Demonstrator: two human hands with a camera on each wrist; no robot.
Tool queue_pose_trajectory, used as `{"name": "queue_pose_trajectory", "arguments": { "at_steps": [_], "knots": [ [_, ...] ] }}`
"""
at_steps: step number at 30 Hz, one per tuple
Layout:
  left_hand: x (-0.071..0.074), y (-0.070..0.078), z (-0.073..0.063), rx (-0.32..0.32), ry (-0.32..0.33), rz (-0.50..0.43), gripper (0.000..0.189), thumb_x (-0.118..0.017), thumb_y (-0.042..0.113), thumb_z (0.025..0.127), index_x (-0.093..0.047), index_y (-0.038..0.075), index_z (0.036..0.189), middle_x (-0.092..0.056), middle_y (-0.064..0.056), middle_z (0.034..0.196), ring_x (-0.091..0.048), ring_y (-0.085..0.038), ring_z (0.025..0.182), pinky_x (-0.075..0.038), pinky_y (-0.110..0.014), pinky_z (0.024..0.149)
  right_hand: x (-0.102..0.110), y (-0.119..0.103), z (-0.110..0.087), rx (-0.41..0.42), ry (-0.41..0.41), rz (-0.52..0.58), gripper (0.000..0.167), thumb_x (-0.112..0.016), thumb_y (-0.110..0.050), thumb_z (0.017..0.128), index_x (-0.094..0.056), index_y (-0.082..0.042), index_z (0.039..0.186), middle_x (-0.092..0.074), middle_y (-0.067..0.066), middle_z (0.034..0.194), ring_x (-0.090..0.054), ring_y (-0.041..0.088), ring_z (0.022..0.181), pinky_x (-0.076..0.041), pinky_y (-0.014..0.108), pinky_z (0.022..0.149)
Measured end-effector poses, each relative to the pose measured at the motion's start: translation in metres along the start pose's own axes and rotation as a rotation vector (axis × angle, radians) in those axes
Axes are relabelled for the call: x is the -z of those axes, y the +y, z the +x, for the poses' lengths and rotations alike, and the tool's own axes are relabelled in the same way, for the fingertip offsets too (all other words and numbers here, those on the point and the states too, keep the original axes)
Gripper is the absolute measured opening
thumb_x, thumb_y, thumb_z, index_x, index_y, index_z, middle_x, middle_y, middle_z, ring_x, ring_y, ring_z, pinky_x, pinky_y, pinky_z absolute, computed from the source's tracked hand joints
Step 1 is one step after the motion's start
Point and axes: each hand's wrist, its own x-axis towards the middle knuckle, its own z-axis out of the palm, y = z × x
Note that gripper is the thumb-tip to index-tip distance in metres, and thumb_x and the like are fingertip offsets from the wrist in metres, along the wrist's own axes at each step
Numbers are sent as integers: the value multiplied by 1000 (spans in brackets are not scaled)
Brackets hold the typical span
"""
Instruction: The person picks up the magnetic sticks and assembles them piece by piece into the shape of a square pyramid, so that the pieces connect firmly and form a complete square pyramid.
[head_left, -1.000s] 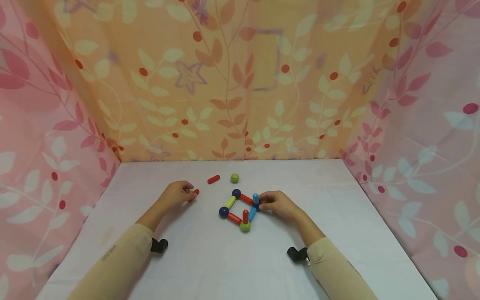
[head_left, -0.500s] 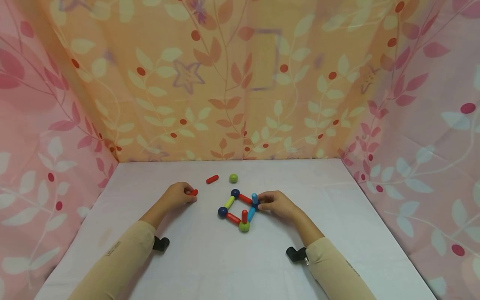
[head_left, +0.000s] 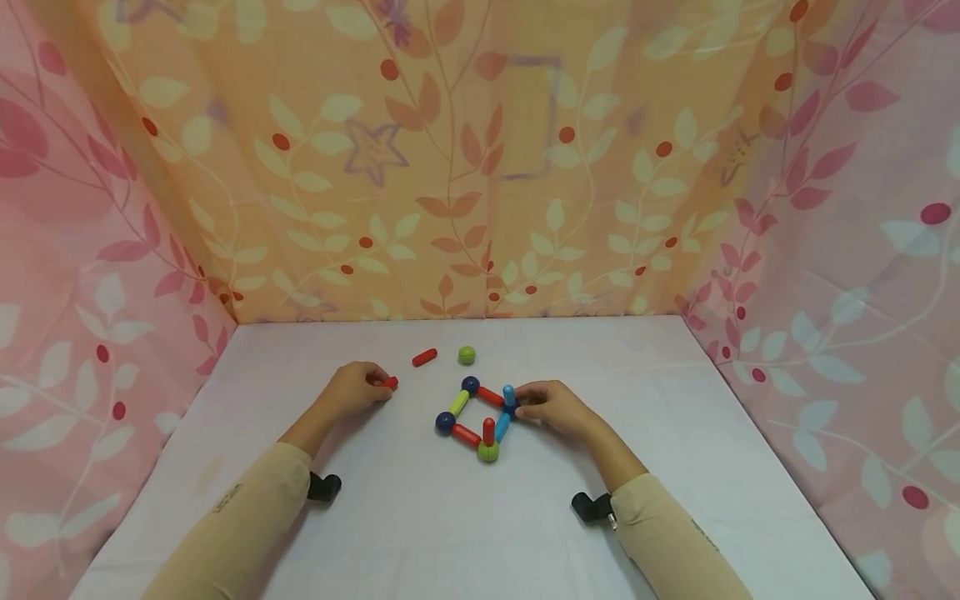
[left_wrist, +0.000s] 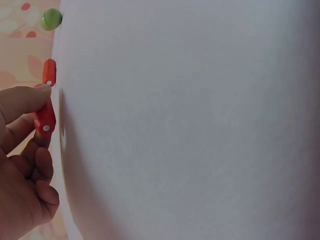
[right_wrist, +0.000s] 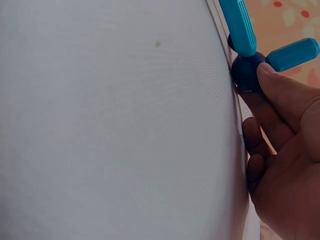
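My left hand (head_left: 360,390) pinches a short red magnetic rod (left_wrist: 46,117) between thumb and fingers, left of the built shape. A white dot marks the rod's end in the left wrist view. My right hand (head_left: 555,407) grips a dark blue ball (right_wrist: 247,72) at the right corner of a four-sided frame of rods and balls. From that ball one blue rod (head_left: 509,395) stands up and another blue rod (head_left: 502,428) runs to a green ball (head_left: 488,452) at the near corner. An upright red rod (head_left: 489,431) tops the green ball. Two more dark blue balls (head_left: 446,423) form the other corners.
A loose red rod (head_left: 424,357) and a loose green ball (head_left: 467,355) lie on the white tabletop (head_left: 450,533) behind the frame. Patterned cloth (head_left: 480,167) hangs at the back and both sides.
The red rod in my left hand has turned in the fingers, and the hand has shifted slightly. My right hand stays on the dark blue ball.
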Motion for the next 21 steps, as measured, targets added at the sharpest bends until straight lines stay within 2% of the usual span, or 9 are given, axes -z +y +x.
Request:
{"name": "queue_pose_trajectory", "arguments": {
  "at_steps": [7, 18, 21],
  "knots": [
    [3, 9, -6, 10, -19, -70, 29, -78, 27, 91, -71, 12, 115, -66, -6, 101, -56, -24, 90, -50, -31, 70, 0, 1, 0, 14, 10, 8, 32, -75, -20, 95, -72, -13, 126, -72, 2, 118, -62, 18, 103, -52, 36, 93],
    [-3, 41, -23, -45, -6, -88, 25, -79, 25, 91, -72, 17, 113, -70, -2, 108, -53, -26, 101, -48, -35, 81, -1, 0, 0, -17, 16, 7, 32, -75, -21, 95, -72, -16, 127, -72, 0, 119, -61, 18, 104, -51, 33, 92],
    [-6, 50, -26, -77, -10, -98, 24, -79, 25, 90, -72, 18, 112, -70, 0, 107, -54, -25, 100, -47, -36, 83, -1, 0, 0, -26, 24, 3, 31, -75, -21, 95, -73, -17, 126, -72, -1, 118, -61, 18, 104, -52, 34, 92]
  ]
}}
